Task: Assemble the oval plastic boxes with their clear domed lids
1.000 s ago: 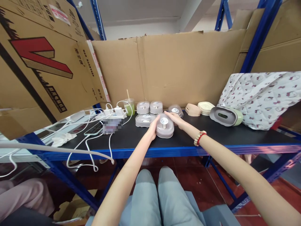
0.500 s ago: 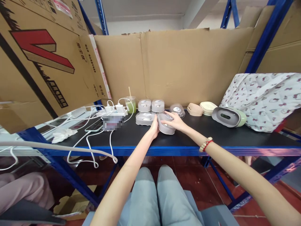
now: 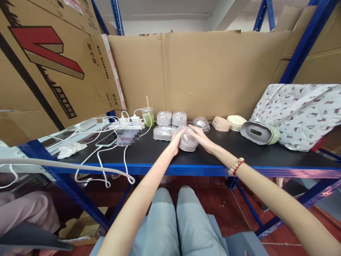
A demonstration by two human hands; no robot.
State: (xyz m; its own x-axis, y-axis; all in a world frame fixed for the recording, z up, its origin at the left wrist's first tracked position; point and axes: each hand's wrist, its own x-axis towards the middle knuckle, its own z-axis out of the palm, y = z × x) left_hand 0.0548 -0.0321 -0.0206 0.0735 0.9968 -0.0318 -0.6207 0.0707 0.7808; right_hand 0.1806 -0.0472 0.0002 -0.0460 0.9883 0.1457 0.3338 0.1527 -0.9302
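A grey oval container with a clear lid (image 3: pixel 188 142) sits near the middle of the black shelf, between my two hands. My left hand (image 3: pixel 176 140) grips its left side, fingers along the upper edge. On its right side lies my right hand (image 3: pixel 203 139), with fingers over the lid's far right edge. Directly left is a similar long container (image 3: pixel 164 132). Two more lidded containers, one at the left (image 3: pixel 164 118) and one at the right (image 3: pixel 179 118), stand behind. A rounder lidded one (image 3: pixel 201 124) is just beyond my right hand.
Right of the containers are a pink-beige piece (image 3: pixel 221 123), stacked cream pieces (image 3: pixel 236 122), a grey-green housing (image 3: pixel 259 133) and a patterned bag (image 3: pixel 301 113). To the left are a green drink (image 3: pixel 148 117), phone (image 3: pixel 106 139), white cables and tissue (image 3: pixel 71 150). A person's leg shows at lower left.
The container between my hands has turned slightly and moved a little left. My left fingers now reach over its upper edge, and my right hand has shifted toward its right side.
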